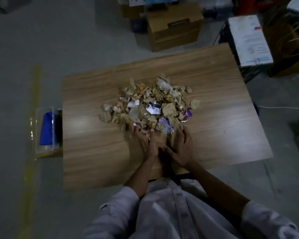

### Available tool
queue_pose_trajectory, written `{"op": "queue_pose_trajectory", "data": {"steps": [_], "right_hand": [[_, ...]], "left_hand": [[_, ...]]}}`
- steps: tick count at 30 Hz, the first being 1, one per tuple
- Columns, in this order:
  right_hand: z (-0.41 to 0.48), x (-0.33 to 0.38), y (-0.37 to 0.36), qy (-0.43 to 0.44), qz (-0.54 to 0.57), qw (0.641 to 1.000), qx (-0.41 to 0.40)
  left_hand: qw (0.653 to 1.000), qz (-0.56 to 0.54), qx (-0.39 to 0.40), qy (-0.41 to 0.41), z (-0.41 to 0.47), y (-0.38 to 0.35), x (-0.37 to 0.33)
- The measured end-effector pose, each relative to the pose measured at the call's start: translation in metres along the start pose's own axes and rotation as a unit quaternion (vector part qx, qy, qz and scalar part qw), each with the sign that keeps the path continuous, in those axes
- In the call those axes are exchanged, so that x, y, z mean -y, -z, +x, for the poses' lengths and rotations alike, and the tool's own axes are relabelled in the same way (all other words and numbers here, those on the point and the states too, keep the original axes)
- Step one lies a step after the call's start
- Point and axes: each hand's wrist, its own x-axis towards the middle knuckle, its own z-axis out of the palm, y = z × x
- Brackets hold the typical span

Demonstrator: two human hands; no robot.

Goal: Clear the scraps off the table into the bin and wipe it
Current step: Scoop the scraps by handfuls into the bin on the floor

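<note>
A heap of scraps (152,102), torn brown cardboard, white paper and purple wrappers, lies in the middle of the wooden table (93,152). My left hand (144,141) lies flat on the table with its fingertips touching the near edge of the heap. Beside it, my right hand (180,145) also lies flat, fingers spread, its tips at a clear wrapper on the heap's near right side. Neither hand holds anything. A clear plastic bin (45,130) with a blue cloth (47,128) inside stands on a low box at the table's left edge.
Cardboard boxes (174,26) stand on the floor beyond the table. A dark rack with a white printed sheet (250,40) is at the far right corner. A yellow floor line (33,118) runs left of the bin. A white cable (283,107) lies right.
</note>
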Motion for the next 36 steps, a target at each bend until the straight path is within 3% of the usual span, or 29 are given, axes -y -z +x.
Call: {"op": "queue_pose_trajectory", "data": {"steps": [3,6,10,13,16,23,26,29,31,33,36], "right_hand": [[-0.003,0.024,-0.002,0.014,0.007,0.997,-0.075],[0.007,0.056,-0.003,0.014,-0.006,0.996,-0.082],[0.043,0.083,-0.009,-0.033,-0.007,0.998,-0.048],[0.068,0.100,-0.012,-0.064,-0.015,0.998,-0.007],[0.082,0.116,-0.021,-0.078,-0.047,0.995,0.041],[0.079,0.110,-0.050,-0.026,-0.130,0.991,-0.012],[0.082,0.103,-0.052,0.020,-0.100,0.992,-0.079],[0.077,0.099,-0.049,0.006,-0.031,0.993,-0.112],[0.074,0.098,-0.048,-0.025,0.007,0.993,-0.113],[0.073,0.102,-0.044,-0.067,0.060,0.989,-0.116],[0.070,0.106,-0.041,-0.145,0.186,0.960,-0.151]], "left_hand": [[0.996,-0.082,-0.046,0.010,0.002,0.025,0.022],[0.994,-0.081,-0.070,0.018,0.027,0.057,0.029],[0.998,-0.031,0.014,-0.046,0.092,0.074,0.022],[0.990,0.006,0.132,-0.046,0.124,0.062,0.012],[0.979,0.062,0.188,-0.040,0.125,0.040,0.006],[0.961,0.109,0.252,-0.010,0.104,0.029,0.010],[0.966,0.135,0.200,-0.093,0.093,0.039,0.012],[0.977,0.100,0.122,-0.147,0.078,0.048,0.020],[0.993,0.037,0.082,-0.079,0.066,0.054,0.024],[0.993,-0.047,0.073,0.074,0.054,0.061,0.021],[0.932,-0.101,0.171,0.303,0.042,0.074,0.004]]}}
